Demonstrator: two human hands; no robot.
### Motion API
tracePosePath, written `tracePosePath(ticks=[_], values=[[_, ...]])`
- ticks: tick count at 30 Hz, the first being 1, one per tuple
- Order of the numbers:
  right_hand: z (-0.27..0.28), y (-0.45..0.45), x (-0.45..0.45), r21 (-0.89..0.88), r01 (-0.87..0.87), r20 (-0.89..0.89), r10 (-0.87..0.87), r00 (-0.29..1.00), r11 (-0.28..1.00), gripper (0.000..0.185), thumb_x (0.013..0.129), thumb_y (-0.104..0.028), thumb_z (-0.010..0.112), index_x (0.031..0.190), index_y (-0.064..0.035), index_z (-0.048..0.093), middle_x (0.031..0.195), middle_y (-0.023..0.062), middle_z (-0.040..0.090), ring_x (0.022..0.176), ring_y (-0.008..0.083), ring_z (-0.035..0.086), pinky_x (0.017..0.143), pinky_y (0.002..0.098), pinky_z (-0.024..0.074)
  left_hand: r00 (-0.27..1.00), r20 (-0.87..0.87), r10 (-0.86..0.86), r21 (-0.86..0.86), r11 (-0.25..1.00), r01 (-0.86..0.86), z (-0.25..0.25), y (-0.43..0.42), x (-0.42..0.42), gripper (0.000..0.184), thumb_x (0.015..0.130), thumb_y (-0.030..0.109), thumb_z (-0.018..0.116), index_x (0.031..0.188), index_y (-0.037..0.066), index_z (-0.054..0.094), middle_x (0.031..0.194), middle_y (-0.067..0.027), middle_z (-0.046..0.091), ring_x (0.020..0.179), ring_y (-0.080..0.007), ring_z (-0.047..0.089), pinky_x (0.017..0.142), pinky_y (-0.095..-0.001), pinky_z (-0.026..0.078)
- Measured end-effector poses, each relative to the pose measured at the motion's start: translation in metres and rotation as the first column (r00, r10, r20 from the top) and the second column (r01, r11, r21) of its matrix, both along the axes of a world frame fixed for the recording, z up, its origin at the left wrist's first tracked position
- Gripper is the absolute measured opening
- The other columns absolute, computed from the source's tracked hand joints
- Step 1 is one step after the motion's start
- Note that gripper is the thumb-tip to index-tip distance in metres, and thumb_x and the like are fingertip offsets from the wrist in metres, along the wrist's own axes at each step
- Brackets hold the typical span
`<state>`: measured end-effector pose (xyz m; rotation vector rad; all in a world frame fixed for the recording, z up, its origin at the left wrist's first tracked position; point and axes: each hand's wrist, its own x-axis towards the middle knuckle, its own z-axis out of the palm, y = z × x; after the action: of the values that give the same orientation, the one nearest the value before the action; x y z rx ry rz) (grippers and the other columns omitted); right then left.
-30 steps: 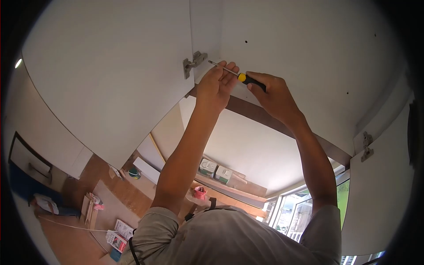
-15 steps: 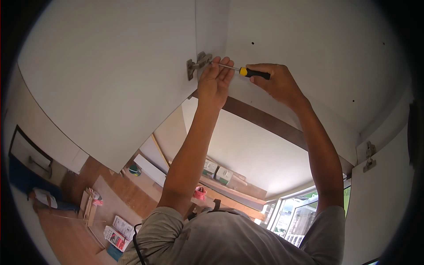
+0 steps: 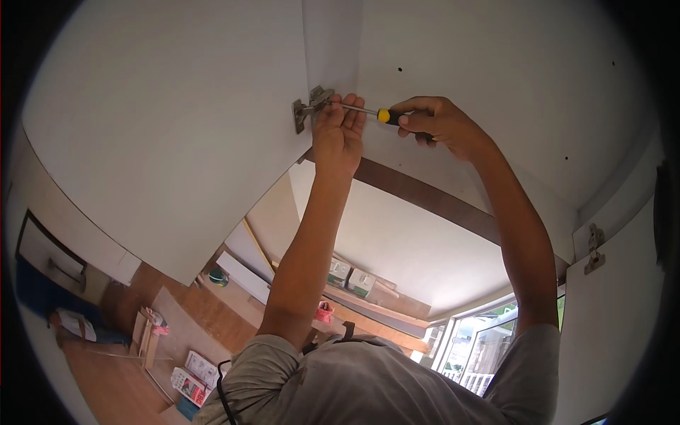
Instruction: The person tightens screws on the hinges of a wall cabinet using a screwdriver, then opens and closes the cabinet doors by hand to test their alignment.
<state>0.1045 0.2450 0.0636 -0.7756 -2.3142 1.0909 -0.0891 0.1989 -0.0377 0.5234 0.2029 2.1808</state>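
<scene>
My right hand is wrapped round the black and yellow handle of a screwdriver, whose shaft points left. My left hand is raised beside a metal hinge, its fingers around the shaft near the tip. The tip lies at the hinge arm, partly hidden by my fingertips. The hinge joins a white cabinet door on the left to the white cabinet side.
On the right, another white door carries a second hinge. A brown edge strip runs below the cabinet. Boxes, a pink bag and boards lie further down.
The screwdriver tip has moved left up to the hinge, and the shaft is nearer level. My left hand has shifted slightly left, and my right hand's fingers have changed position on the handle.
</scene>
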Motion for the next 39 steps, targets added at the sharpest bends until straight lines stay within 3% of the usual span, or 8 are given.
tracePosePath(ticks=[2,6,14,15,20,22,35,39], values=[[0.011,0.003,0.014,-0.371,-0.143,-0.075,0.124,0.989,0.918,0.037,0.095,-0.034,0.068,0.112,-0.0013,0.071,0.070,0.0068,0.063,0.051,0.0081,0.045,0.048,0.0236,0.0328,1.000,0.029,0.004,-0.002,1.000,-0.003,0.001,0.000,0.002,0.014,0.108,0.011,0.047,0.120,0.007,0.053,0.126,-0.0143,0.059,0.123,-0.0284,0.057,0.107,-0.0418,0.048],[-0.003,0.009,0.006,-0.486,-0.049,-0.009,0.051,0.999,0.873,0.040,0.091,-0.040,0.071,0.104,-0.0021,0.071,0.059,-0.0016,0.047,0.049,0.0057,0.033,0.045,0.0234,0.0221,1.000,0.018,0.013,0.002,1.000,-0.013,0.002,0.000,0.003,0.013,0.108,0.013,0.048,0.119,0.007,0.052,0.124,-0.0135,0.059,0.121,-0.0277,0.058,0.105,-0.0409,0.049],[-0.008,0.009,-0.005,-0.131,0.054,-0.003,-0.054,0.999,0.990,0.029,0.085,-0.028,0.076,0.094,-0.0010,0.073,0.061,-0.0013,0.048,0.054,0.0106,0.041,0.051,0.0269,0.0331,0.999,-0.016,0.047,0.026,0.999,-0.047,-0.003,0.005,0.007,0.014,0.108,0.017,0.052,0.118,0.008,0.053,0.121,-0.0109,0.060,0.118,-0.0261,0.059,0.103,-0.0399,0.048],[-0.007,0.003,-0.005,0.097,0.096,0.053,-0.102,0.993,0.991,0.027,0.085,-0.027,0.076,0.097,-0.0037,0.074,0.063,-0.0003,0.052,0.056,0.0121,0.046,0.054,0.0285,0.0376,0.999,-0.010,0.047,0.049,0.998,-0.046,-0.004,0.005,0.008,0.014,0.108,0.017,0.051,0.119,0.009,0.053,0.120,-0.0104,0.060,0.117,-0.0258,0.059,0.103,-0.0399,0.048],[-0.014,-0.006,0.000,0.522,0.094,0.093,-0.166,0.982,0.847,0.019,0.086,-0.026,0.074,0.100,-0.0129,0.074,0.067,0.0026,0.061,0.060,0.0176,0.058,0.059,0.0337,0.0475,0.998,-0.003,0.064,0.055,0.996,-0.063,-0.002,0.004,0.012,0.015,0.108,0.017,0.050,0.120,0.009,0.053,0.118,-0.0093,0.061,0.116,-0.0252,0.059,0.103,-0.0395,0.048],[-0.015,-0.005,0.001,0.776,0.023,0.096,-0.155,0.983,0.630,0.016,0.086,-0.024,0.073,0.099,-0.0141,0.072,0.071,0.0039,0.066,0.061,0.0208,0.061,0.061,0.0352,0.0502,0.997,-0.010,0.071,0.065,0.995,-0.070,-0.002,0.003,0.012,0.016,0.108,0.017,0.048,0.122,0.009,0.052,0.118,-0.0095,0.061,0.116,-0.0249,0.059,0.103,-0.0393,0.048],[-0.010,-0.010,0.002,0.806,-0.022,0.071,-0.060,0.996,0.592,0.022,0.089,-0.025,0.072,0.105,-0.0105,0.070,0.079,0.0064,0.066,0.073,0.0244,0.065,0.068,0.0389,0.0513,0.999,-0.036,-0.027,0.112,0.993,0.031,-0.008,-0.025,0.012,0.034,0.109,0.016,0.045,0.142,0.005,0.043,0.132,-0.0183,0.053,0.118,-0.0275,0.059,0.106,-0.0403,0.048],[-0.014,-0.005,0.003,0.819,-0.057,0.137,-0.099,0.986,0.571,0.024,0.091,-0.026,0.070,0.109,-0.0095,0.069,0.087,0.0068,0.067,0.078,0.0255,0.065,0.071,0.0393,0.0513,0.961,-0.203,-0.187,-0.134,0.978,0.162,-0.089,-0.119,0.025,0.035,0.106,0.023,0.055,0.136,0.005,0.052,0.117,-0.0145,0.065,0.107,-0.0257,0.064,0.089,-0.0365,0.054]])
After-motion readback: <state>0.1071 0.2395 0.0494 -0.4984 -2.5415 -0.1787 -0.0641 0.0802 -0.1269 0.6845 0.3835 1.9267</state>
